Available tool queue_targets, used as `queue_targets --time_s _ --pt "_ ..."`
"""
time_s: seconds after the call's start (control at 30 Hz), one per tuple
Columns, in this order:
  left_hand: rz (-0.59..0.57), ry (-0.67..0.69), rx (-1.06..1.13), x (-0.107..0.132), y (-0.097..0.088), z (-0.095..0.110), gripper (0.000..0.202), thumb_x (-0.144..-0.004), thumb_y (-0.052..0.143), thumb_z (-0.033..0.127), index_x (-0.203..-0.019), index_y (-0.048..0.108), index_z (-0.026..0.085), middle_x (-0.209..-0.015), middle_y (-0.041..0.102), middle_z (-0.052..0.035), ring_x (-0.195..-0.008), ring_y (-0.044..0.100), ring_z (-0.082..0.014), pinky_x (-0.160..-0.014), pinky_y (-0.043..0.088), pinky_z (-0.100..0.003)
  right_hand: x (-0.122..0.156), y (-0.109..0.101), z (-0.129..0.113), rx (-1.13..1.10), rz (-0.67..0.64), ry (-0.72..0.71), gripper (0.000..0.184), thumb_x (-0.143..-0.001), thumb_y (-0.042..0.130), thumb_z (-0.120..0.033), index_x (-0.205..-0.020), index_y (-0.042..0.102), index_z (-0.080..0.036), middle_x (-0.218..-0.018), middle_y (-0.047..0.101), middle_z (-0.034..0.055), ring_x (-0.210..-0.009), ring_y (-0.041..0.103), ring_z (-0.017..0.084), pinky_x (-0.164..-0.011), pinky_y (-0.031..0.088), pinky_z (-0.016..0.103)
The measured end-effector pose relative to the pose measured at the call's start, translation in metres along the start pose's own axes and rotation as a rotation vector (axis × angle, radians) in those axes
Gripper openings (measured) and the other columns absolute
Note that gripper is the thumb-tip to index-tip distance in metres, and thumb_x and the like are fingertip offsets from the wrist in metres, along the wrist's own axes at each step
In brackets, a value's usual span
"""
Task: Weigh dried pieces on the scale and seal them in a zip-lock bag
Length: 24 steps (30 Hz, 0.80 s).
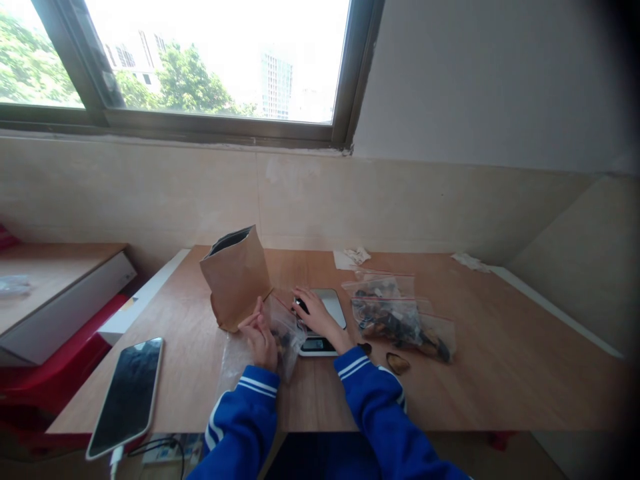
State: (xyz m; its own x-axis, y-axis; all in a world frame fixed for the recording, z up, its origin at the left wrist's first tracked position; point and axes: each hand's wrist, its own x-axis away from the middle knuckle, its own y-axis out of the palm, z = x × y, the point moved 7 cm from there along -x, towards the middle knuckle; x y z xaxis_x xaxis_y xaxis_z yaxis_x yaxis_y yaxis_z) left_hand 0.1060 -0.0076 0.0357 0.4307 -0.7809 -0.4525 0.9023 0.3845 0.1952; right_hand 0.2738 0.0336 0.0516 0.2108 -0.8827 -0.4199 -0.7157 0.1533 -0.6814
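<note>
My left hand [261, 335] pinches the top edge of a clear plastic zip bag [287, 333] with a few dark pieces inside, holding it up beside a small digital kitchen scale [333, 313]. My right hand [316, 315] rests over the scale's platform, fingers curled around a dark piece. An open brown paper bag [236, 277] stands just behind my left hand. Both arms wear blue sleeves with white stripes.
Several filled zip bags [400, 317] of dark dried pieces lie right of the scale, with two loose pieces [397, 363] near the front. A phone [127, 393] on a cable lies at the wooden table's left front corner. Crumpled paper [353, 257] sits by the wall.
</note>
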Motion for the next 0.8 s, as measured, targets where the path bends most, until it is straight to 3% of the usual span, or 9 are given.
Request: queue_targets --time_s 0.1,0.23,0.33,0.43,0.57,0.73,0.8 --pt "-0.106 0.033 -0.099 0.0 0.003 0.005 0.035 -0.091 0.045 0.039 -0.117 0.043 0.016 -0.137 0.049 -0.0204 -0.129 0.046 -0.0252 -0.108 0.032 -0.051 0.0 0.0 -0.002 0.028 0.008 0.013 0.039 -0.092 0.047 -0.033 -0.127 0.052 -0.016 -0.134 0.051 0.0152 -0.128 0.042 0.023 -0.107 0.033 0.043" --pt "-0.313 0.07 -0.217 0.0 0.015 0.008 0.058 -0.077 0.065 0.041 -0.128 0.048 0.019 -0.141 0.047 -0.0145 -0.136 0.036 -0.0282 -0.113 0.026 -0.05 0.003 0.001 -0.001 0.127 0.01 0.037 0.032 -0.09 0.052 -0.03 -0.119 0.057 -0.016 -0.12 0.058 0.0125 -0.115 0.048 0.025 -0.099 0.038 0.042" --pt "-0.397 0.077 -0.293 0.0 0.022 0.005 0.048 -0.076 0.066 0.039 -0.121 0.058 0.022 -0.133 0.056 -0.0116 -0.132 0.041 -0.029 -0.111 0.029 -0.05 0.004 0.0 0.0 0.23 0.01 0.089 0.025 -0.089 0.053 -0.031 -0.109 0.061 -0.018 -0.112 0.059 0.0116 -0.105 0.05 0.027 -0.091 0.041 0.044" --pt "-0.384 0.047 -0.315 -0.001 0.021 0.003 0.038 -0.083 0.059 0.038 -0.118 0.06 0.025 -0.127 0.06 -0.0093 -0.125 0.05 -0.0268 -0.107 0.036 -0.048 0.006 -0.003 -0.001 0.273 0.03 0.114 0.019 -0.09 0.051 -0.03 -0.101 0.062 -0.019 -0.106 0.06 0.0109 -0.101 0.051 0.027 -0.087 0.04 0.042" --pt "-0.249 0.033 -0.299 -0.003 0.009 0.008 0.038 -0.087 0.053 0.039 -0.121 0.057 0.024 -0.126 0.061 -0.0088 -0.12 0.055 -0.0241 -0.105 0.04 -0.043 0.009 -0.014 0.003 0.181 0.132 0.185 0.017 -0.092 0.045 -0.024 -0.096 0.06 -0.018 -0.097 0.064 0.0087 -0.097 0.056 0.023 -0.087 0.039 0.038" --pt "-0.251 0.077 -0.198 -0.001 0.01 0.019 0.039 -0.089 0.049 0.04 -0.123 0.056 0.023 -0.132 0.056 -0.0093 -0.123 0.051 -0.0234 -0.106 0.039 -0.042 0.005 -0.038 0.0 -0.203 0.345 0.338 0.022 -0.09 0.044 -0.035 -0.094 0.058 -0.017 -0.091 0.067 0.0082 -0.086 0.062 0.02 -0.077 0.046 0.032" --pt "-0.251 0.098 -0.155 0.0 0.011 0.023 0.039 -0.09 0.048 0.039 -0.124 0.055 0.022 -0.134 0.054 -0.01 -0.124 0.05 -0.0235 -0.106 0.038 -0.042 -0.005 -0.041 -0.013 -0.404 0.336 0.341 0.024 -0.088 0.047 -0.038 -0.092 0.058 -0.017 -0.09 0.067 0.0073 -0.082 0.063 0.019 -0.073 0.048 0.029"
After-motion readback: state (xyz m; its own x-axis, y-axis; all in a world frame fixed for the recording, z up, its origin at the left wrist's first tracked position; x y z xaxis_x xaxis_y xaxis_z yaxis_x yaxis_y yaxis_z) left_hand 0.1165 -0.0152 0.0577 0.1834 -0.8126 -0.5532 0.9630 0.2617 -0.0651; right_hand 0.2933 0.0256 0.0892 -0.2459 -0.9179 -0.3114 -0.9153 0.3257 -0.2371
